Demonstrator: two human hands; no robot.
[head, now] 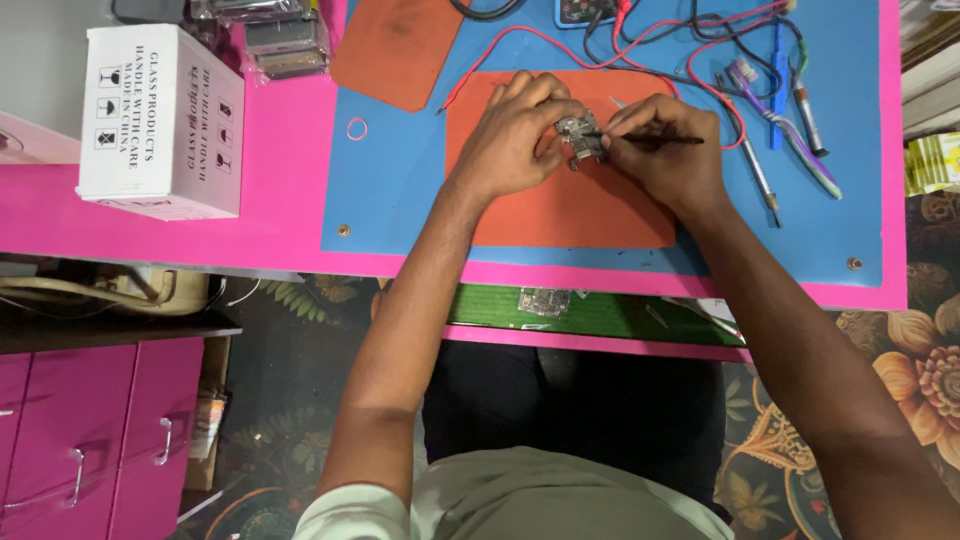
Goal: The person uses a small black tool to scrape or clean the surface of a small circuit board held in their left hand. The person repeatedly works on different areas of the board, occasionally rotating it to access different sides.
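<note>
A small metallic circuit board (580,138) lies on the orange mat (560,210), pinched by the fingers of my left hand (515,135). My right hand (662,150) grips a thin black tool (665,140) like a pen, its tip touching the right side of the board. The two hands meet over the upper middle of the mat.
The orange mat lies on a blue mat (390,170) over a pink tabletop (280,210). A white cardboard box (163,122) stands at the left. Red and black leads (700,45), a purple toothbrush (785,125) and probes lie at the right. A second orange pad (395,45) sits at the back.
</note>
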